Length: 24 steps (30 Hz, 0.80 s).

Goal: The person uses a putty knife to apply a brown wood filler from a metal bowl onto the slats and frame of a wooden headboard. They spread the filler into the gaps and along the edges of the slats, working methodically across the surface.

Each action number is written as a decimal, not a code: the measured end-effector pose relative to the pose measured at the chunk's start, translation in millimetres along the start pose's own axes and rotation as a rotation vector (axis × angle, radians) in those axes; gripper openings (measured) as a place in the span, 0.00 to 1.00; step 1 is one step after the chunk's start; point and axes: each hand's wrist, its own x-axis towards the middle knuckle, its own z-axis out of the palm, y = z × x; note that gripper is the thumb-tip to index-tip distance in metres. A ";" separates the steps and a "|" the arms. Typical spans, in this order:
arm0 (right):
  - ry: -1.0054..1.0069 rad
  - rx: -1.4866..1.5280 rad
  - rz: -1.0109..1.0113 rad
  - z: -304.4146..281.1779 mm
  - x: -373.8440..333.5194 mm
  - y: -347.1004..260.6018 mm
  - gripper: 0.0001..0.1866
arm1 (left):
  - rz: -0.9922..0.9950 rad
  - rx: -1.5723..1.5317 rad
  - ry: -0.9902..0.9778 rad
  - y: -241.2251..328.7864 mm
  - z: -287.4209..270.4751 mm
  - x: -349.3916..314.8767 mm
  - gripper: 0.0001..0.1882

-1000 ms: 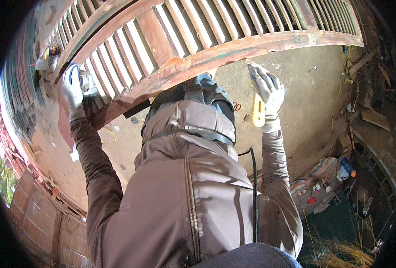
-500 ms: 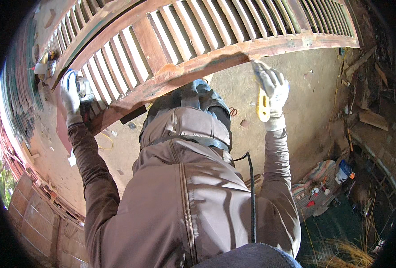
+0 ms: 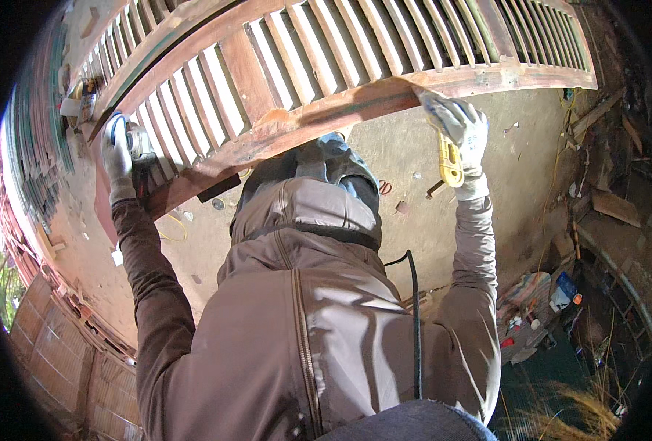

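A long slatted wooden panel [image 3: 318, 121] in reddish brown spans the upper part of the head view. My left hand [image 3: 118, 158], in a white glove, grips its left end; the fingers are partly hidden. Close beside that hand lies a grey and black power tool [image 3: 141, 143]. My right hand [image 3: 465, 132], also gloved, is closed round a scraper [image 3: 451, 163] with a yellow, slotted handle. The scraper's thin blade meets, or comes very near, the panel's near rail; I cannot tell which.
Behind lies a second slatted panel [image 3: 131, 62]. Stacked greenish strips [image 3: 32, 140] stand at the left. Wood scraps [image 3: 614, 206] and a striped cloth [image 3: 528, 290] lie on the right. A black cord [image 3: 415, 316] hangs by my right side.
My right hand has shifted a little to the right with the scraper, whose handle is now tilted more. The left hand stays at the panel's end.
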 end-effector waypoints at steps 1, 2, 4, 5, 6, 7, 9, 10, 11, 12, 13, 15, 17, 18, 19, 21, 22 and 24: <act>0.005 -0.003 0.020 -2.4 0.1 4.0 0.17 | 0.010 0.008 0.002 3.6 0.9 -1.1 0.16; 0.034 0.016 0.037 -2.7 5.3 10.1 0.18 | 0.020 0.016 0.004 7.1 1.7 -2.4 0.16; -0.007 -0.012 0.049 1.1 6.4 10.8 0.18 | 0.012 0.031 -0.011 9.8 1.6 -2.0 0.16; -0.027 -0.026 0.056 2.5 6.0 9.5 0.19 | -0.006 0.038 -0.022 11.3 0.6 -2.8 0.17; -0.070 -0.078 0.023 3.2 5.2 5.1 0.20 | -0.024 0.042 -0.029 12.5 0.6 -3.2 0.17; -0.070 -0.031 -0.012 1.1 2.2 5.8 0.20 | -0.020 0.061 -0.032 12.8 0.1 -3.7 0.17; -0.069 0.059 -0.083 -6.2 -2.6 8.5 0.21 | -0.011 0.096 -0.036 10.2 -1.3 -3.4 0.17; -0.044 0.053 -0.110 -13.4 0.5 10.2 0.22 | 0.020 0.095 -0.033 6.3 -1.7 -2.0 0.17; 0.003 -0.013 -0.072 -14.6 2.4 13.3 0.22 | 0.051 0.094 -0.030 3.4 -2.2 -1.0 0.17; 0.048 -0.074 -0.036 -15.2 1.9 17.7 0.23 | 0.078 0.098 -0.025 1.4 -4.3 -3.2 0.16; 0.094 -0.135 0.000 -15.7 1.2 22.9 0.23 | 0.084 0.091 -0.033 -0.2 -7.1 -4.1 0.17; 0.121 -0.133 -0.010 -3.0 1.8 35.8 0.24 | 0.101 0.077 -0.059 0.1 -9.5 -0.7 0.17; 0.108 -0.153 -0.037 7.1 1.5 37.7 0.25 | 0.093 0.121 -0.055 2.9 -7.6 1.0 0.18; 0.064 -0.191 -0.014 10.3 -0.9 30.5 0.24 | 0.081 0.129 -0.049 13.2 -1.6 -1.1 0.18; 0.039 -0.221 0.011 22.3 -9.4 30.8 0.24 | 0.068 0.142 -0.036 18.5 -0.2 -4.5 0.18; -0.031 -0.287 0.064 31.7 -18.4 26.4 0.23 | 0.036 0.118 -0.034 16.4 -1.4 0.0 0.18; -0.045 -0.285 0.056 28.3 -19.3 23.8 0.22 | 0.018 0.106 -0.029 14.0 -3.8 0.2 0.18; -0.061 -0.291 0.035 11.1 -18.3 19.9 0.21 | 0.028 0.110 -0.017 7.4 -7.1 -4.4 0.18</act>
